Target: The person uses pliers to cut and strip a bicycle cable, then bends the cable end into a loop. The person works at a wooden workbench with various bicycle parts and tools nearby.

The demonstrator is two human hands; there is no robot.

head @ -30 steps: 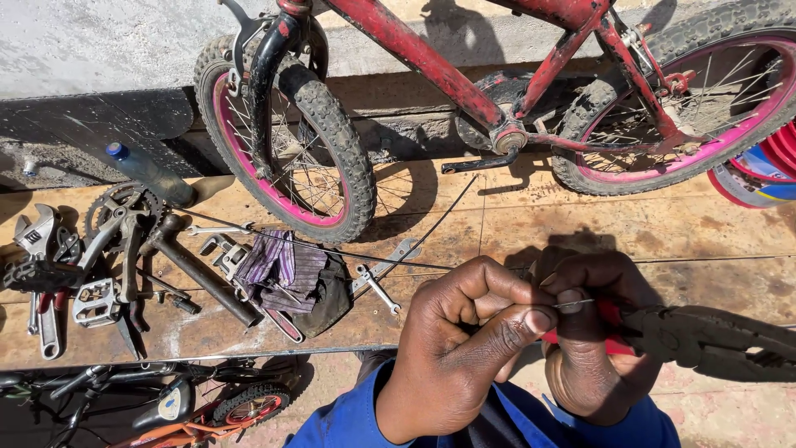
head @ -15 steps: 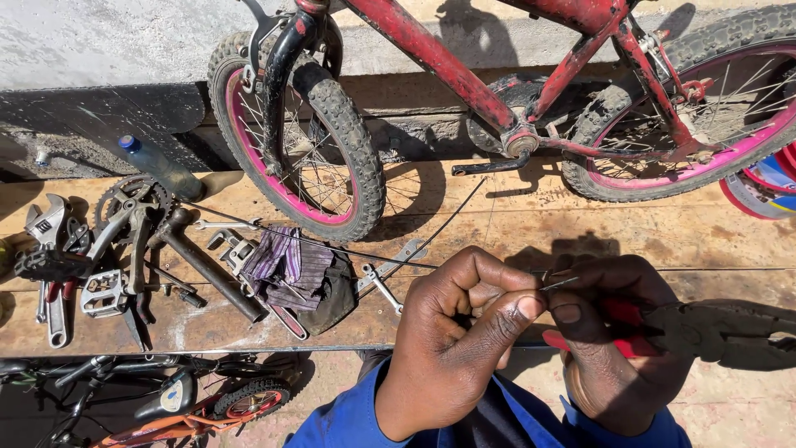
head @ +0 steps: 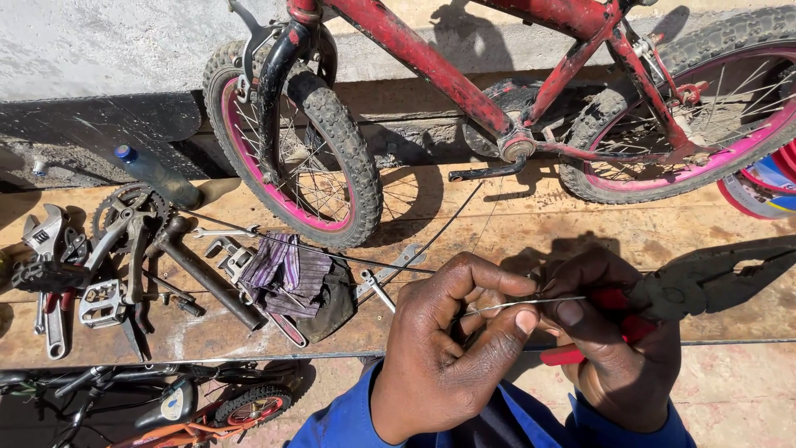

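Pinching a thin wire (head: 531, 304), left hand (head: 452, 348); right hand (head: 613, 340) gripping red-handled pliers (head: 705, 286).

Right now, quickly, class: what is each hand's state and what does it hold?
Left hand: closed, pinching a thin wire.
Right hand: closed around red-handled pliers.

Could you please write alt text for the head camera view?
Two hands work a thin wire: the left hand pinches it, the right hand holds red-handled pliers. Behind stands a red bicycle, with tools on wooden boards.
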